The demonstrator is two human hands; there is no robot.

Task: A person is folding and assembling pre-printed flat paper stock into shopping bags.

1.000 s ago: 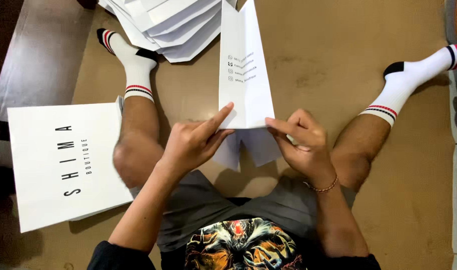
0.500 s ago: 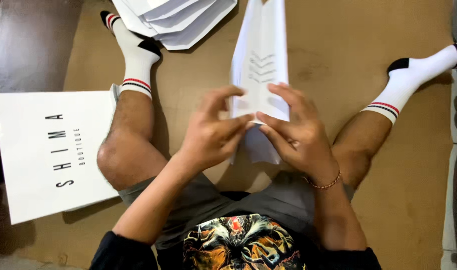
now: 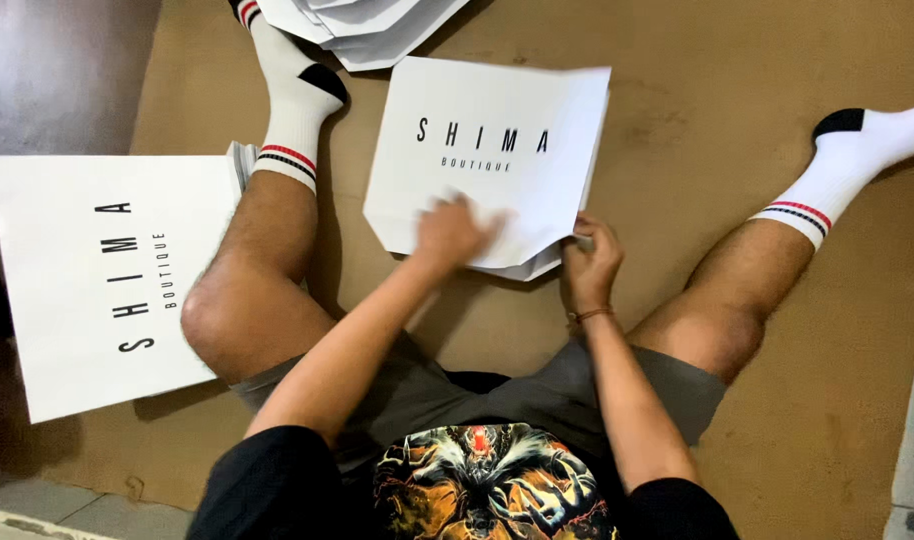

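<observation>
I sit on brown cardboard with my legs spread. Between them lies a flat white paper bag (image 3: 497, 140) with black lettering, its printed face up. My left hand (image 3: 452, 232) presses down on the bag's near edge, blurred, fingers curled on the paper. At the bag's lower right corner, my right hand (image 3: 589, 262) pinches the folded bottom edge.
Another flat white printed bag (image 3: 87, 280) lies on the floor left of my left leg (image 3: 267, 260). A stack of white folded bags (image 3: 362, 28) sits at the top, beyond my left foot. My right leg (image 3: 767, 270) stretches to the right. The brown cardboard floor (image 3: 737, 90) lies all around.
The bag stood narrow and edge-on in both hands; now it lies flat, printed face up, turned sideways. My left hand has dropped onto it, and my right hand has shifted to its corner.
</observation>
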